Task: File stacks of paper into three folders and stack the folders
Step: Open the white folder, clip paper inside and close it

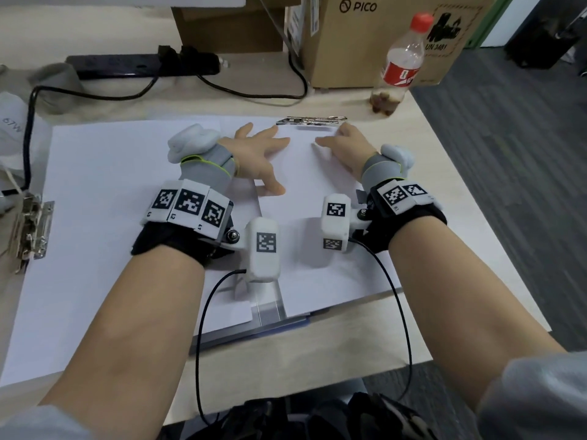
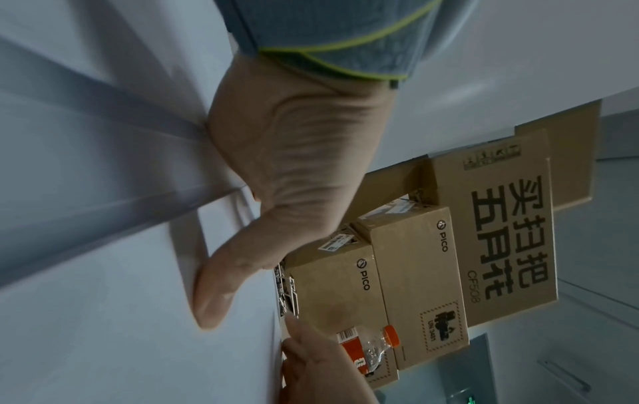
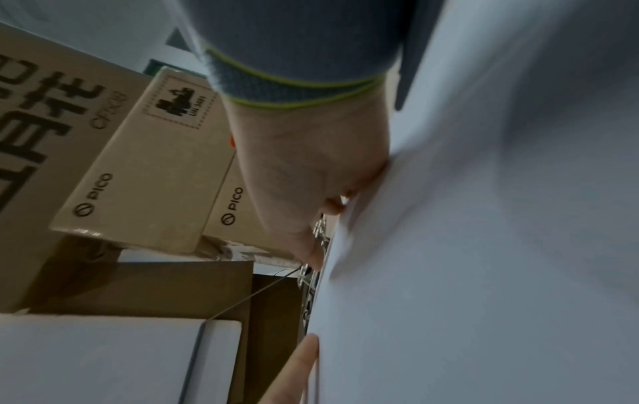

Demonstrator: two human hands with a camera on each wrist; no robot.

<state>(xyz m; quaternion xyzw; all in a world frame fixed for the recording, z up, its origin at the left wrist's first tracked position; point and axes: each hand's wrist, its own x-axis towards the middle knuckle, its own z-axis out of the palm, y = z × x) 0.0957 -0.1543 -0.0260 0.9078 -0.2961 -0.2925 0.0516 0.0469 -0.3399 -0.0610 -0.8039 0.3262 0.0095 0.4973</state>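
An open folder lies on the desk with white paper on both halves. The right paper stack reaches up to a metal clip at the folder's far edge. My left hand lies spread and flat on this stack's left part, thumb near the spine. In the left wrist view my left hand presses the sheet with straight fingers. My right hand rests on the stack's far edge, fingertips against the clip; the sheet bulges beside them. A second metal clip sits at the left sheet's edge.
A cola bottle with a red cap stands at the back right, in front of PICO cardboard boxes. A black power strip and its cable lie behind the paper. The desk edge and grey floor are to the right.
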